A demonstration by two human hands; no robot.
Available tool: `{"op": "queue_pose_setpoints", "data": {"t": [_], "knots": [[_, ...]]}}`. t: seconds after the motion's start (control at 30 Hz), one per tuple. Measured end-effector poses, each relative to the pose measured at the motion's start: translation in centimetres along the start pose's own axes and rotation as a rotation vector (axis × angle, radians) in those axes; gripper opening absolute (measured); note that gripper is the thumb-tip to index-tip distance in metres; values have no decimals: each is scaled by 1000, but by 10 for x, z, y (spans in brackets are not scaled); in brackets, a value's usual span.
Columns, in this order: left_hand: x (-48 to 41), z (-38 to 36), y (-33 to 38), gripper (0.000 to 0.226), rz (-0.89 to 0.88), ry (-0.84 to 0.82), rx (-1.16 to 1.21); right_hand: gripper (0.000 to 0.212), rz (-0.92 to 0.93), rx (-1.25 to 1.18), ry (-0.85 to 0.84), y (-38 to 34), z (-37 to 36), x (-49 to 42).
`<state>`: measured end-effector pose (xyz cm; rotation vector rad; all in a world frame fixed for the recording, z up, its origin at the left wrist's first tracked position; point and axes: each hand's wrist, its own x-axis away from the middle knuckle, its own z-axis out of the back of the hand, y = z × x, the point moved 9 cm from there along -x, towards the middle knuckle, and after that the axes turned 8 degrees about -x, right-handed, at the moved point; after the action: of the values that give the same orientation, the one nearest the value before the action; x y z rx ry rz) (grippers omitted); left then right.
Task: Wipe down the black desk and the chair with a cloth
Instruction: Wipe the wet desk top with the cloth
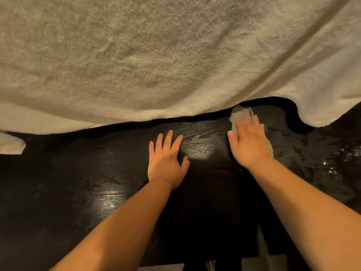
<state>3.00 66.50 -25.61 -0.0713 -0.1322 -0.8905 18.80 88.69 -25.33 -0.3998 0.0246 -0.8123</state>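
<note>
I am wiping the black wooden desk (97, 182) with its wavy grain lines. My right hand (251, 141) lies flat with fingers spread, pressing down on a small grey soft cloth (235, 116) on the desk. The cloth sticks out past my fingertips and a bit beside my wrist. It looks crumpled and fuzzy.

My left hand (166, 161) sits just beside the cloth, on its left. It is open and flat on the bare desk, holding nothing.

The desk right of the cloth looks wet, with small shiny drops, so I think that part is already wiped. Left of the cloth the desk shines in patches, but I cannot tell if it is wet there. I think the desk is partly done.

A big cream fluffy blanket (156, 55) lies past the cloth and hides the far part of the desk. That part may need wiping too. I cannot see the chair, so I guess it is left to do.
</note>
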Motion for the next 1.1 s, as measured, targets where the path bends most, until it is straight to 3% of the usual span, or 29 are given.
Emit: {"op": "queue_pose_setpoints", "data": {"t": [0.13, 0.23, 0.3, 0.4, 0.47, 0.63, 0.73, 0.8, 0.9, 0.97, 1.03, 1.1], "knots": [[0, 0, 1, 76, 5, -22, -27, 68, 316, 39, -146, -76, -28, 57], [0, -1, 1, 77, 15, -37, -39, 67, 513, 95, -229, -94, -28, 66], [0, -1, 1, 77, 17, -35, -32, 67, 484, 77, -176, -89, -21, 35], [1, 1, 1, 76, 21, -14, -27, 65, 249, 59, -112, -73, -21, -28], [0, 1, 1, 75, 19, -8, -29, 62, 186, 99, -63, -81, -25, -39], [1, 1, 1, 74, 12, -25, -29, 60, 471, -44, -131, -117, -37, 47], [1, 2, 1, 75, 10, -31, -29, 62, 581, 72, -214, -98, -40, 87], [2, 2, 1, 74, 8, -38, -26, 58, 500, 31, -151, -70, -26, 76], [2, 2, 1, 74, 10, -46, -12, 62, 185, -40, 25, -9, 1, 45], [2, 2, 1, 74, 14, -49, 2, 67, 25, -47, 25, 9, -1, 45], [2, 2, 1, 75, 12, -44, 12, 68, -7, -45, 40, -3, -9, 63], [3, 3, 2, 75, 3, -29, 9, 71, 86, -31, 19, -28, -19, 97]]}}
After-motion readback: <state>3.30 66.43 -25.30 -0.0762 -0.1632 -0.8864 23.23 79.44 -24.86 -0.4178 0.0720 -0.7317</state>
